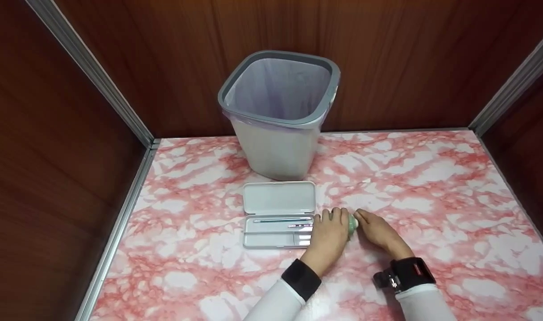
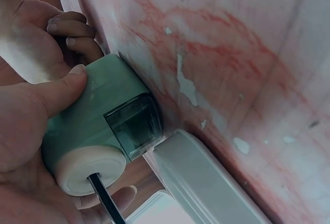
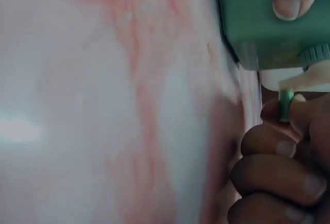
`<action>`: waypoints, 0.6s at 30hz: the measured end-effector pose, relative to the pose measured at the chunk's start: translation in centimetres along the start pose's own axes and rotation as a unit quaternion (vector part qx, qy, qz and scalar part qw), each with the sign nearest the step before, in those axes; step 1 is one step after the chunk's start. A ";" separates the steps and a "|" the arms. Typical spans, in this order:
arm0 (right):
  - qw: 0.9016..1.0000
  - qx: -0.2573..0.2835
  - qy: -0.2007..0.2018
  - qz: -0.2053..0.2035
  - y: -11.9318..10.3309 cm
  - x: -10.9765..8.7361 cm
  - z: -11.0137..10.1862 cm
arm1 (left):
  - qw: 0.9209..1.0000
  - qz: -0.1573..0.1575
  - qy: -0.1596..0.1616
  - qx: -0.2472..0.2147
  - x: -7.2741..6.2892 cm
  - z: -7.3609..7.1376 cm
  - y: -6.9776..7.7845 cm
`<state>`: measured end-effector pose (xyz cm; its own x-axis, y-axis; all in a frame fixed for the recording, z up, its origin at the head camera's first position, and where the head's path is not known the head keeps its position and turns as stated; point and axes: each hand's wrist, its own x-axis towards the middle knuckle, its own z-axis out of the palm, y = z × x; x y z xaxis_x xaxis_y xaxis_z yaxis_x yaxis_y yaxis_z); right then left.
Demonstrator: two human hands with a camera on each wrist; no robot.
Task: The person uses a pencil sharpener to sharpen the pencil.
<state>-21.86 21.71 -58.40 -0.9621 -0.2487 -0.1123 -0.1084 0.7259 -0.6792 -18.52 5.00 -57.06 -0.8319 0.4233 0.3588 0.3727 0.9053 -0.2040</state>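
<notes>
My left hand (image 1: pixel 331 236) grips a green desktop pencil sharpener (image 2: pixel 98 98), its thumb along the body and fingers wrapped round the other side. A dark pencil (image 2: pixel 105 198) sticks out of the round cream front of the sharpener. At the opposite end, my right hand (image 1: pixel 378 229) pinches the small green knob (image 3: pixel 286 105) of the cream crank between thumb and forefinger, the other fingers curled. Left of the left hand an open grey pencil case (image 1: pixel 279 198) lies beside the sharpener. In it is a teal pencil (image 1: pixel 280 220); a patterned pencil (image 1: pixel 298 226) runs partly hidden under my left hand.
Behind the pencil case stands a lined waste bin (image 1: pixel 278 151) with a grey rim. White pieces (image 1: pixel 303 238) sit in the case's lower right compartment. Brown wood-look panels (image 1: pixel 400 67) enclose the red-and-white marbled table (image 1: pixel 186 276) at the back and sides.
</notes>
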 end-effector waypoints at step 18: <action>0.994 -0.089 -0.045 -0.034 0.2 -1.6 -0.7 | 0.999 -0.008 -0.033 0.004 0.2 -0.5 -0.1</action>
<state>-20.53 22.64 -57.86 -0.9255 -0.3518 -0.1403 -0.2229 0.8054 -0.5493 -18.49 5.03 -56.55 -0.8628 0.4055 0.3018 0.3565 0.9115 -0.2053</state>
